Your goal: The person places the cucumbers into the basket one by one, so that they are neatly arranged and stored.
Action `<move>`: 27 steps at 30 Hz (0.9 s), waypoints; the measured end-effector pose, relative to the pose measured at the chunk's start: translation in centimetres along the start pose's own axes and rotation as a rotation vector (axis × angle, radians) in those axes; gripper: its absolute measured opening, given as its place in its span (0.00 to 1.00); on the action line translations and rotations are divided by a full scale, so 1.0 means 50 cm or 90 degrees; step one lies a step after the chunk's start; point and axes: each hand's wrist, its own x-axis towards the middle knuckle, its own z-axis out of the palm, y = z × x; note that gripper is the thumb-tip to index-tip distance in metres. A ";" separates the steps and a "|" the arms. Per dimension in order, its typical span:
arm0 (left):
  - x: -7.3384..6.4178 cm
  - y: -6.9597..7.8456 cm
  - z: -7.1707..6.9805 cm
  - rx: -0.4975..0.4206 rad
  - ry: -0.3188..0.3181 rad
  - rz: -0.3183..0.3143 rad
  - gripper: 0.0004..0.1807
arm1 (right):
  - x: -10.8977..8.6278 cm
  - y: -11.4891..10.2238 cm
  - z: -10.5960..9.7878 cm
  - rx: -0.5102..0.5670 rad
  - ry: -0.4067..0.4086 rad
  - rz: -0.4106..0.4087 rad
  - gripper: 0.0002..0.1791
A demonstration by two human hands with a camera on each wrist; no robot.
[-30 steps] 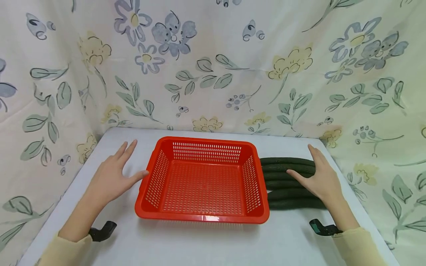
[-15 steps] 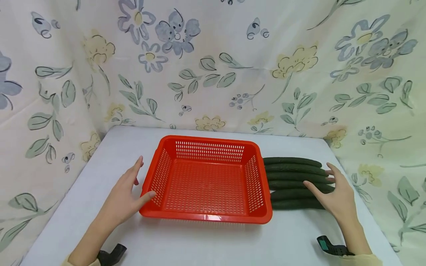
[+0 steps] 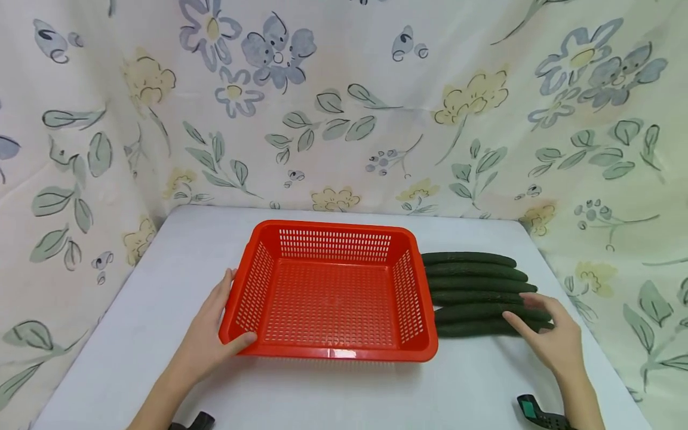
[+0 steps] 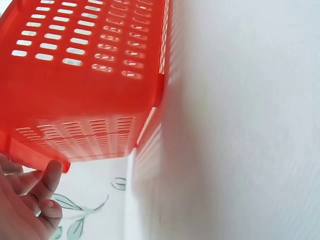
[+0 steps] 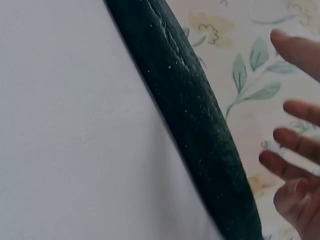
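A red plastic basket with slotted walls stands on the white table, and no contents show in it. My left hand is at its front left corner: the thumb lies over the rim, and the fingers are along the outside. In the left wrist view, fingertips meet the rim's edge. Several long dark green cucumbers lie side by side to the right of the basket. Over their right ends hovers my right hand, with thumb and fingers apart. In the right wrist view, the fingers stand clear of the nearest cucumber.
A flower-printed cloth hangs behind the white table and at both sides. The left ends of the cucumbers lie close against the basket's right side. Dark wrist straps are on both forearms.
My left hand has come in from the left to the basket's corner. My right hand has moved toward me and slightly right, down to the cucumbers' right ends. Basket and cucumbers stay put.
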 end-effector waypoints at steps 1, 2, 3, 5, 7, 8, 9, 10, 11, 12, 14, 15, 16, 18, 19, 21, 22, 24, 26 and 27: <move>0.000 -0.001 0.002 -0.004 0.002 0.005 0.67 | -0.002 0.002 0.000 0.012 -0.006 0.000 0.27; 0.000 -0.002 0.003 -0.008 0.003 0.011 0.68 | -0.005 0.005 0.000 0.029 -0.012 0.003 0.26; 0.000 -0.003 0.005 -0.011 0.003 0.013 0.69 | -0.008 0.009 0.000 0.046 -0.014 0.005 0.24; -0.001 -0.007 0.006 -0.011 0.004 0.019 0.72 | -0.013 0.016 0.000 0.076 -0.005 0.010 0.23; -0.002 -0.011 0.006 -0.012 0.000 0.022 0.76 | -0.017 0.028 -0.001 0.099 0.008 0.017 0.21; -0.003 -0.014 0.005 -0.013 -0.004 0.022 0.77 | -0.020 0.036 -0.001 0.104 0.012 0.022 0.21; -0.004 -0.018 0.005 -0.013 -0.009 0.021 0.79 | -0.021 0.042 -0.001 0.101 0.016 0.028 0.21; -0.005 -0.020 0.005 -0.012 -0.012 0.023 0.81 | -0.023 0.048 -0.002 0.095 0.016 0.034 0.20; -0.006 -0.023 0.005 -0.014 -0.017 0.025 0.82 | -0.024 0.053 -0.001 0.088 0.011 0.038 0.19; -0.006 -0.026 0.004 -0.017 -0.023 0.025 0.82 | -0.024 0.058 -0.001 0.079 0.005 0.036 0.18; -0.008 -0.030 0.005 -0.030 -0.029 0.030 0.81 | -0.024 0.063 0.001 0.057 -0.008 0.023 0.16; -0.009 -0.032 0.007 -0.037 -0.031 0.027 0.80 | -0.023 0.064 0.003 0.047 -0.012 0.012 0.15; -0.010 -0.033 0.008 -0.044 -0.031 0.030 0.79 | -0.022 0.065 0.004 0.039 -0.015 0.000 0.14; -0.012 -0.036 0.010 -0.059 -0.029 0.033 0.78 | -0.022 0.069 0.006 0.032 -0.018 -0.018 0.14; -0.013 -0.037 0.012 -0.064 -0.025 0.038 0.78 | -0.022 0.070 0.006 0.028 -0.019 -0.024 0.13; -0.014 -0.039 0.014 -0.071 -0.020 0.044 0.78 | -0.025 0.073 0.004 0.017 -0.022 -0.029 0.13; -0.014 -0.040 0.015 -0.077 -0.020 0.051 0.78 | -0.026 0.075 0.002 0.011 -0.026 -0.030 0.13; -0.013 -0.041 0.016 -0.083 -0.019 0.057 0.78 | -0.029 0.078 -0.003 -0.001 -0.034 -0.037 0.15; -0.014 -0.042 0.017 -0.090 -0.017 0.058 0.78 | -0.028 0.081 -0.007 -0.010 -0.047 -0.049 0.19; -0.014 -0.042 0.017 -0.094 -0.015 0.057 0.77 | -0.027 0.082 -0.008 -0.013 -0.055 -0.054 0.20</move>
